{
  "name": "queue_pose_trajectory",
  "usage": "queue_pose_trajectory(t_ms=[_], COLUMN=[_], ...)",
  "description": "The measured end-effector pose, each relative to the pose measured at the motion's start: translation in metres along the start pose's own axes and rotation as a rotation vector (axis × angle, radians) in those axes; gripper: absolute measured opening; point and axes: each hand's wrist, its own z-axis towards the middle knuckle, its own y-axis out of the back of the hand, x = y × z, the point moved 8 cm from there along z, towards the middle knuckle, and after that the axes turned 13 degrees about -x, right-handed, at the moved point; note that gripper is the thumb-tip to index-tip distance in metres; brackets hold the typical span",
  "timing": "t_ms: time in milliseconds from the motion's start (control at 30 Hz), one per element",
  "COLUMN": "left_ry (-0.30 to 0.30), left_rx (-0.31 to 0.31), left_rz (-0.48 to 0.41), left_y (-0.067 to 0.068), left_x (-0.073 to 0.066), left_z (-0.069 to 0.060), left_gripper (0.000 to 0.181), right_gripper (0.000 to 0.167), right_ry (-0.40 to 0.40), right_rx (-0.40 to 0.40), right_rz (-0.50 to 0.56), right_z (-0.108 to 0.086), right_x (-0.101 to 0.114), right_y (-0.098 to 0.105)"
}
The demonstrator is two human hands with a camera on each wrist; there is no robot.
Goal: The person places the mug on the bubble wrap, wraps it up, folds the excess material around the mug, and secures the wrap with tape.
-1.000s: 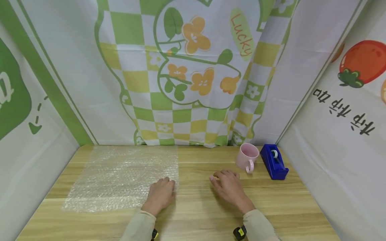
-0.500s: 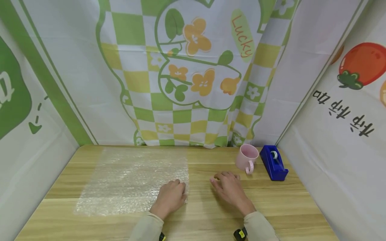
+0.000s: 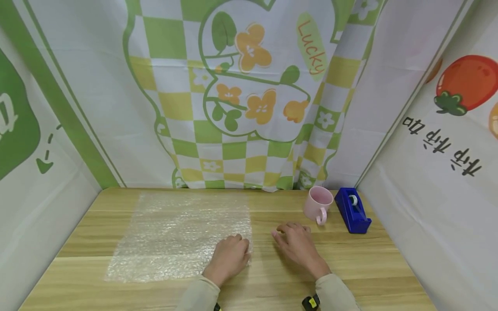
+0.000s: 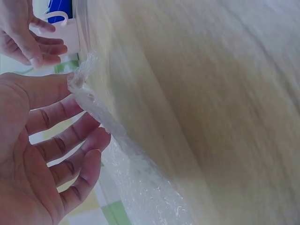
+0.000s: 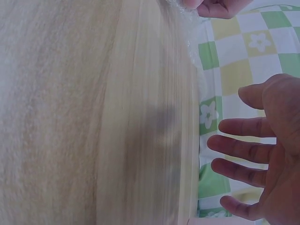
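With the left hand (image 3: 229, 258) pinching the bubble wrap (image 3: 175, 237) edge at lower centre and the right hand (image 3: 298, 246) unladen, fingers extended, one-sided pulling could crease it.

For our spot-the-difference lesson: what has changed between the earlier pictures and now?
The left hand, pinching the right edge of the clear sheet, has slid it rightward across the table. No new grip or release shows. The right hand, pink mug and blue tape dispenser stayed put.
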Motion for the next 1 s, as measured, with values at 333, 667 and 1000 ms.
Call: queue_pose_trajectory(t_ms=[333, 667, 1000], left_ry=[-0.014, -0.044, -0.002], left_rx=[0.038, 0.029, 0.010], left_rz=[0.005, 0.004, -0.054], left_y=[-0.008, -0.012, -0.005], left_x=[-0.011, -0.019, -0.011], left_z=[0.002, 0.003, 0.000], left_gripper=[0.025, 0.025, 0.016], right_gripper=[0.026, 0.026, 0.023], right_ry=[-0.013, -0.008, -0.005], right_rx=[0.007, 0.004, 0.026], right_rz=[0.003, 0.006, -0.005], right_z=[-0.001, -0.001, -0.002], right_x=[-0.003, -0.004, 0.000], right_y=[0.000, -0.001, -0.003])
